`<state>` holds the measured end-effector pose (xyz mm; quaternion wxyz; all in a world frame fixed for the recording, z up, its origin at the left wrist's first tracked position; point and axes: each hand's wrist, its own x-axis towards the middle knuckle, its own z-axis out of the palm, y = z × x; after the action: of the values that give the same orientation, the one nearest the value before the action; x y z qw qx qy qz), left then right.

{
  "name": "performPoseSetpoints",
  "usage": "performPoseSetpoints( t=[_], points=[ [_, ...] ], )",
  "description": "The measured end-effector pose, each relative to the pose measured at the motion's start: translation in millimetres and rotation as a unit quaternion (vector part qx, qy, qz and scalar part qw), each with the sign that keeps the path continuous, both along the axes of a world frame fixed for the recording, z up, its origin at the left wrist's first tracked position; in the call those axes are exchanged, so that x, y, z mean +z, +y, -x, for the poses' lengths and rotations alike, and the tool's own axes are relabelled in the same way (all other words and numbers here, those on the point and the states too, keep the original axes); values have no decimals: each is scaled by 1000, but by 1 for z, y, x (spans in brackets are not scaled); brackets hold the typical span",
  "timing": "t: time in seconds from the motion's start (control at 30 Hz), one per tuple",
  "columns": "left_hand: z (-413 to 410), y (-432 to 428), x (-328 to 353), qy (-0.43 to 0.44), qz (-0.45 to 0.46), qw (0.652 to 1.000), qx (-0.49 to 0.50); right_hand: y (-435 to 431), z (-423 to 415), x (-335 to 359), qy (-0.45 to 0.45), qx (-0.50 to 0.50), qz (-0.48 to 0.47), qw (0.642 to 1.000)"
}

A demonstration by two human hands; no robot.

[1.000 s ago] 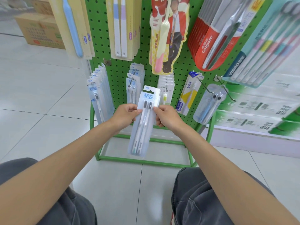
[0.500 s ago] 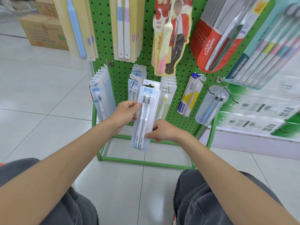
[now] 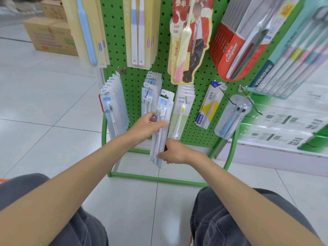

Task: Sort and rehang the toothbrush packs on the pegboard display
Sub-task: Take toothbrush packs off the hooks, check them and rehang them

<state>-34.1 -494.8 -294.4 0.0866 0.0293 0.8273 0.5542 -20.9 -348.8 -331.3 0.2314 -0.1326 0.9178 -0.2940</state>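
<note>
Hanging judged underway. Pegboard (image 3: pixel 133 86) is crowded: upper packs (image 3: pixel 140 32) overhang, and only the floor (image 3: pixel 53 121) below gives room to draw back. Held pack (image 3: pixel 164 103) stands upright just before its matching row (image 3: pixel 150 86), with the white-pack row (image 3: pixel 184 102) just beside; a tilt could snag either. Right hand (image 3: pixel 174 154) pinches the pack's bottom end. Left hand (image 3: pixel 146 126) lies across the front; grip unclear. Hook (image 3: pixel 147 95) could miss the hang hole.

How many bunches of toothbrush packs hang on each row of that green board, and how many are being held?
Upper row bunches: 5 (blue-brush cards, two-brush cards, cartoon pack, Colgate packs, Yibao packs)
Lower row bunches: 5 (single-brush packs, twin-brush packs, white-green packs, blue-yellow pack, clear case)
Held by left hand and right hand: 1 (loose twin pack)
Total: 11
</note>
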Motion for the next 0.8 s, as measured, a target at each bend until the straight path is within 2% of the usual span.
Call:
performPoseSetpoints(
  t=[0.1, 0.17, 0.3, 0.47, 0.8],
  points=[
    [-1, 0, -4, 22, 56, 998, -18, -2, -2, 0, 10, 12, -2, 1000],
    [0, -1, -7, 34, 56, 998, -12, -3, -3, -1, 13, 20, 4, 1000],
    [5, -6, -8, 7, -1, 1000, -3, -2, -4, -4, 13, -1, 21, 1000],
    [9, -10, 1, -19, -113, 993, 18, 5, -3, -4, -43, -1, 52, 998],
    [7, -16, 9, -32, -172, 984, 21, 3, 0, -10, -22, -18, 119, 992]
  ],
)
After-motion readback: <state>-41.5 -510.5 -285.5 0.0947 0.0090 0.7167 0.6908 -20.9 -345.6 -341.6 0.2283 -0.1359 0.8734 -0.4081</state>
